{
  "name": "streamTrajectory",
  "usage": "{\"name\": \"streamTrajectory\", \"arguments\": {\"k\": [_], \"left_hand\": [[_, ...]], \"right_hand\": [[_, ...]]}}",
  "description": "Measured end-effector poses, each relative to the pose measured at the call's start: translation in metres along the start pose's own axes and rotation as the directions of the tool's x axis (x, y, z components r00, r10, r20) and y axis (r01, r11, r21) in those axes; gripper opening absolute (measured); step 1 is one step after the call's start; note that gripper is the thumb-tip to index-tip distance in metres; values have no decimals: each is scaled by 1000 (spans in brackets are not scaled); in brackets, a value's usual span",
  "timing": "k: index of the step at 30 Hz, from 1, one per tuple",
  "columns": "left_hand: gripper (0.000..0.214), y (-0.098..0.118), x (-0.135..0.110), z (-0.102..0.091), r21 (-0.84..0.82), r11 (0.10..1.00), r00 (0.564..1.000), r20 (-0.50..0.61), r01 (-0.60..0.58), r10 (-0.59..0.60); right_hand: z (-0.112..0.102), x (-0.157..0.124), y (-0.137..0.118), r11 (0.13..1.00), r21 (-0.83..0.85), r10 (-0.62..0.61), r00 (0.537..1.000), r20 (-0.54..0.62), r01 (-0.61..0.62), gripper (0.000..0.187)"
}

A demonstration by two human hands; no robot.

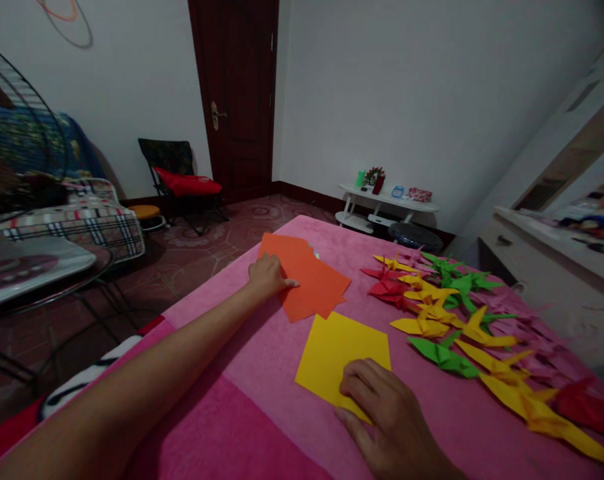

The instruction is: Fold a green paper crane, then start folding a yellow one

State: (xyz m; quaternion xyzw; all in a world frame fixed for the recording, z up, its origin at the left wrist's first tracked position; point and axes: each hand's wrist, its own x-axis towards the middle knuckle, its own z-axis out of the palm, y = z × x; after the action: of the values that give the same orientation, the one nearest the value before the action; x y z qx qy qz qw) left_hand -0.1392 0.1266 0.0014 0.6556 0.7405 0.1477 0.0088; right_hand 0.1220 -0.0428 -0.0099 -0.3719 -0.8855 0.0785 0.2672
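My left hand (268, 275) reaches out to the left edge of some overlapping orange paper sheets (315, 283). Its fingers curl at that edge while the thumb lies across the top. Nearer to me is a square yellow paper sheet (342, 353), flat and with one corner close to the orange ones. The near right edge of this sheet is pinched by my right hand (382, 407), its fingers bent on top and thumb at the border. Several folded paper cranes, including a green crane (445, 357) and a yellow crane (422, 325), lie to the right.
A pink cloth (262, 387) covers the table. Red cranes (389, 290) sit among the others toward the right edge. Beyond the table stand a white shelf (389, 199), a folding chair (175, 167) and a dark door (237, 93). At left is a glass-topped table (37, 267).
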Motion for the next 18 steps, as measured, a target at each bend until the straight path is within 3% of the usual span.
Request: {"name": "streamTrajectory", "arguments": {"k": [4,10,13,18], "left_hand": [[72,-3,15,1,-152,985,992,103,82,-67],[37,-9,32,4,-367,923,981,187,115,-48],[31,-13,41,7,-520,841,983,170,147,-67],[32,-24,60,13,-628,743,970,99,234,-222]], "right_hand": [[1,-1,1,1000,6,11,1000,15,-11,6],[3,0,2,1000,9,29,999,14,-29,8],[3,0,1,1000,3,29,999,22,-29,7],[0,0,-1,999,10,35,999,27,-35,8]]}}
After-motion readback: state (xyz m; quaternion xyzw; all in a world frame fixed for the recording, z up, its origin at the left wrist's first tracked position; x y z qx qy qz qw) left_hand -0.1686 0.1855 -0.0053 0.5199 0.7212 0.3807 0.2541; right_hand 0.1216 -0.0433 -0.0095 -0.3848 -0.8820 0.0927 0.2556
